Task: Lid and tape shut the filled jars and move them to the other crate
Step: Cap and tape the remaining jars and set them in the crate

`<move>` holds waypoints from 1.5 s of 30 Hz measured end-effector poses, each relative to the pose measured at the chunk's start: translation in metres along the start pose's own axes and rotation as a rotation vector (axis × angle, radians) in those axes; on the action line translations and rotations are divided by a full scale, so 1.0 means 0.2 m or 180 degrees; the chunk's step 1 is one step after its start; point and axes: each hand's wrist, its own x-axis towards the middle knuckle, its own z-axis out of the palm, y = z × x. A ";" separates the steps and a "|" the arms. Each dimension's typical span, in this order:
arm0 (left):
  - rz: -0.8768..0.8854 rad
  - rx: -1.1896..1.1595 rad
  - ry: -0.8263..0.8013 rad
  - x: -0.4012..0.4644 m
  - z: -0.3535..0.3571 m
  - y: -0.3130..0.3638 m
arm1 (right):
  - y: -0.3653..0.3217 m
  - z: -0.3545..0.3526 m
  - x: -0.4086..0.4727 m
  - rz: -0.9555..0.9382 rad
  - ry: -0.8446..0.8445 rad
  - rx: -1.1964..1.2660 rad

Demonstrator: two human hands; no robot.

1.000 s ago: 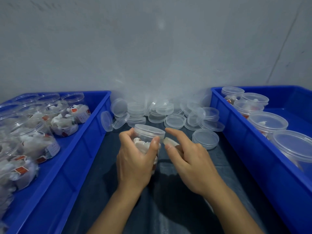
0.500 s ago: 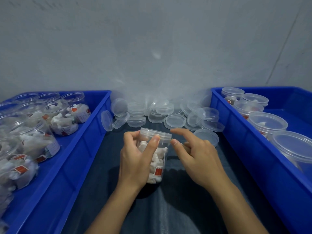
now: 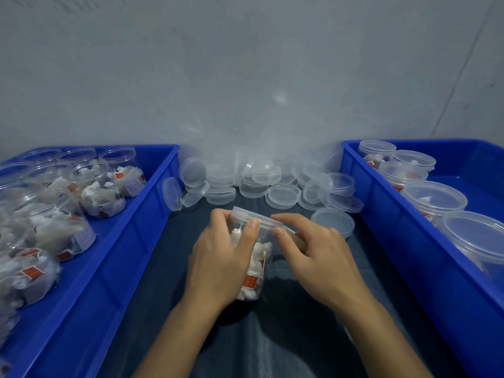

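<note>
Centrally, on the dark cloth (image 3: 152, 282) btwn the two blue crates, a clear jar (image 3: 256, 266) w/ white packets inside stood tilted, its lid (image 3: 255, 218) on top. Left hand (image 3: 221, 263) wrapped round the jar's upper side, thumb and fingers curled onto the lid rim. Right hand (image 3: 316, 257) sat just beside it, index fingertip touching the lid edge, other fingers curled over a pale strip, prob. tape; can't tell for sure. Left crate (image 3: 114, 255) held open filled jars (image 3: 101, 192), no lids. Right crate (image 3: 409, 236) held lidded jars (image 3: 433, 197). Loose lids (image 3: 283, 195) lay piled by the grey wall (image 3: 245, 77), one more (image 3: 332, 222) near the right hand.
</note>
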 end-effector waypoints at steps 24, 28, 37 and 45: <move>-0.0525 -0.1520 -0.0205 0.05 0.00 -0.08 | 0.05 -0.01 0.01 -0.0102 0.0008 0.0172; -0.0617 -0.1695 -0.0345 0.06 0.00 -0.08 | 0.05 -0.01 0.01 -0.0068 -0.0032 0.0105; -0.0739 -0.2101 -0.0670 0.07 -0.04 -0.08 | 0.03 0.00 0.01 0.0048 -0.0215 0.0105; -0.0178 -0.0670 -0.0111 0.06 -0.04 -0.05 | -0.01 0.01 -0.01 0.0031 -0.0034 -0.0057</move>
